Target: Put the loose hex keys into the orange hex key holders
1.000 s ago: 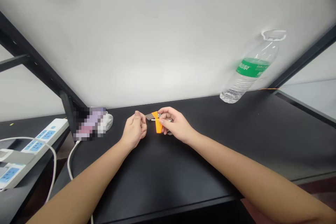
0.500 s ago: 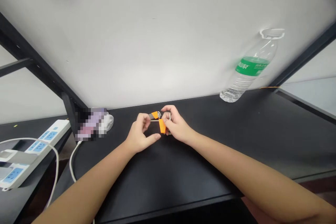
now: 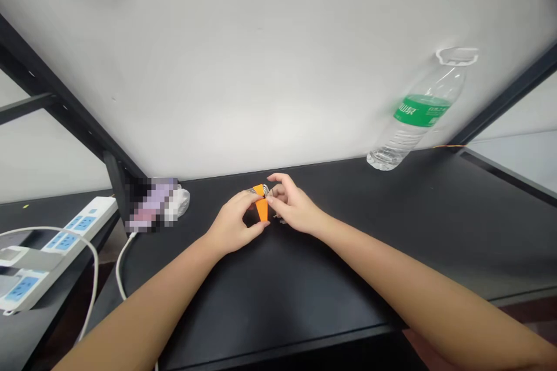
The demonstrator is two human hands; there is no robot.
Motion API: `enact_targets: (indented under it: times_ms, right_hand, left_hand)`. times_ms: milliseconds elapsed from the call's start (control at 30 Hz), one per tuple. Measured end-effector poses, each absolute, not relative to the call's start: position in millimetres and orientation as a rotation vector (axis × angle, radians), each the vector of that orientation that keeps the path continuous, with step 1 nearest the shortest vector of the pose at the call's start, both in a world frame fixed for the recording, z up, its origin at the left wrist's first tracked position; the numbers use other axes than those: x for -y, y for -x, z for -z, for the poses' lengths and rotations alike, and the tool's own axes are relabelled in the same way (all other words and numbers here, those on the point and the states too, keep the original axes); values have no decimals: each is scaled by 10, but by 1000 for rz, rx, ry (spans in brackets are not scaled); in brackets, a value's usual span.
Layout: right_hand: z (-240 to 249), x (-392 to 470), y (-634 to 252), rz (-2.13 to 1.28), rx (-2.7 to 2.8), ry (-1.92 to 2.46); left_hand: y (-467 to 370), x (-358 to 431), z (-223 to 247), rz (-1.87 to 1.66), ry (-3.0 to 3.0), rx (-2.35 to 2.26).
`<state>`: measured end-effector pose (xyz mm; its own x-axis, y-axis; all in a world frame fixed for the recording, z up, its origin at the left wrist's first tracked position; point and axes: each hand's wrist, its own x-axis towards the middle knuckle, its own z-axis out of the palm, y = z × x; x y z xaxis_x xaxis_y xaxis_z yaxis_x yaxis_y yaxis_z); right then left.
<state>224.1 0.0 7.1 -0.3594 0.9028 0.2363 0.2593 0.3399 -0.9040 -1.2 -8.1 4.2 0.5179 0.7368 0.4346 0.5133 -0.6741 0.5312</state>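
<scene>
Orange holders (image 3: 261,210) number two: left fingers (image 3: 256,231) grip one; whether right fingers (image 3: 281,207) grip, I cannot tell.

Over a table (image 3: 278,295), a holder (image 3: 261,210) sits between left hand (image 3: 232,221) and right hand (image 3: 293,206), a second holder (image 3: 259,189) just behind. A bottle (image 3: 420,111) stands back right, before the wall (image 3: 261,69). At far left, past a post (image 3: 114,177), a power strip (image 3: 82,225) lies on a side table (image 3: 21,335); a cable (image 3: 118,272) runs down the main table's left side.
</scene>
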Motion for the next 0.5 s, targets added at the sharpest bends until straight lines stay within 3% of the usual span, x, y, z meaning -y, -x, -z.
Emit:
enact_targets:
  times_ms: [167,500]
  right_hand:
    - [-109,-210,-2674,-482,2479,1039]
    - [-152,-214,-2589,-323,2728,1182]
  left_hand:
    - [70,20,15,-891,-2423,-1127]
    - [69,11,57,-890,-2401,-1160]
